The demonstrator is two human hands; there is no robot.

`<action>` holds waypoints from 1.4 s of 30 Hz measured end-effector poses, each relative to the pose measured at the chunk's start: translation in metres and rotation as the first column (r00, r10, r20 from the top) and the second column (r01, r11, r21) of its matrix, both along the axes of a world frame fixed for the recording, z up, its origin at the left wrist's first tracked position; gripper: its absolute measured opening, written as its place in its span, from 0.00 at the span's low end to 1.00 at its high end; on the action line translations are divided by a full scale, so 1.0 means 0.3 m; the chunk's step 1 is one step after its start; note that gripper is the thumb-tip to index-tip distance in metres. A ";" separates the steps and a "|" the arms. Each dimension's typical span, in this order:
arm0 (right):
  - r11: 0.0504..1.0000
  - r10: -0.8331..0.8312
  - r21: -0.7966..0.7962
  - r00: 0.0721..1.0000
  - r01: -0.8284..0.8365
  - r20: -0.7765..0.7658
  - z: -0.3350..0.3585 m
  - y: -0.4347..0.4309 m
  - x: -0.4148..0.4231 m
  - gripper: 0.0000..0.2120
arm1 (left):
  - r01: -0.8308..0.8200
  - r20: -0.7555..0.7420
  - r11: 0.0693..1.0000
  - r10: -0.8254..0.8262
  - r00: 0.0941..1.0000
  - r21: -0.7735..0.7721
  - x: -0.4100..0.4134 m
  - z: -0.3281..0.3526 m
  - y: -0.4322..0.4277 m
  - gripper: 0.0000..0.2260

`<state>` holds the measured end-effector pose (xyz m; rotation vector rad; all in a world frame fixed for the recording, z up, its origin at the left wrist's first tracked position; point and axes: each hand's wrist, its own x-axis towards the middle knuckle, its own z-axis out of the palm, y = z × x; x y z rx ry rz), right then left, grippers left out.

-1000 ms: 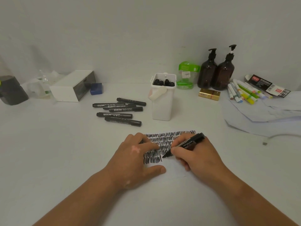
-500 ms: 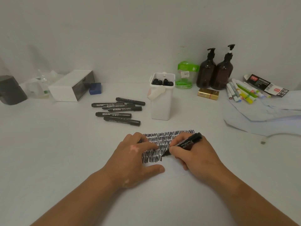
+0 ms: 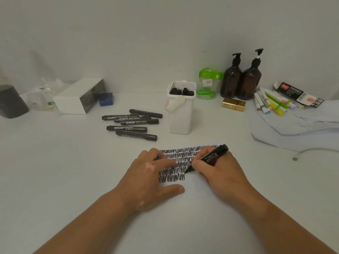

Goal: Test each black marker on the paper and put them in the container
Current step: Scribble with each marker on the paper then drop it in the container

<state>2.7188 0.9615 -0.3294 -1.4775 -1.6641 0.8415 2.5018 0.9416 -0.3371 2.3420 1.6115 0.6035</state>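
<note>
- Behind our sheet of paper we see a white container with black caps showing at its mouth; nothing stands between the two.
- We count six loose markers left of it and two brown pump bottles behind.
- Our right hand pinches a marker, tip on the scribbles.
- Our left hand lies flat, fingers spread, on the paper.

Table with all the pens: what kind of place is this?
Probably a desk or craft table at home, though I can't be sure. The white table holds loose black markers, coloured pens and scribbled paper, with pump bottles against a plain wall.
</note>
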 end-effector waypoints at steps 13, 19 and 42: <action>1.000 -0.006 -0.016 0.834 -0.003 -0.552 0.038 0.005 0.037 0.06 | -0.164 0.467 0.986 0.165 0.869 -0.043 -0.014 0.032 0.007 0.18; 0.998 0.015 -0.044 0.779 -0.054 -0.627 0.044 0.011 0.047 0.07 | -0.215 0.659 0.970 0.234 0.715 -0.112 -0.031 0.036 0.022 0.18; 0.965 0.215 -0.011 0.814 -0.262 -0.540 0.066 -0.036 0.015 0.03 | 0.095 0.675 0.990 -0.002 0.738 -0.101 -0.031 0.025 0.005 0.10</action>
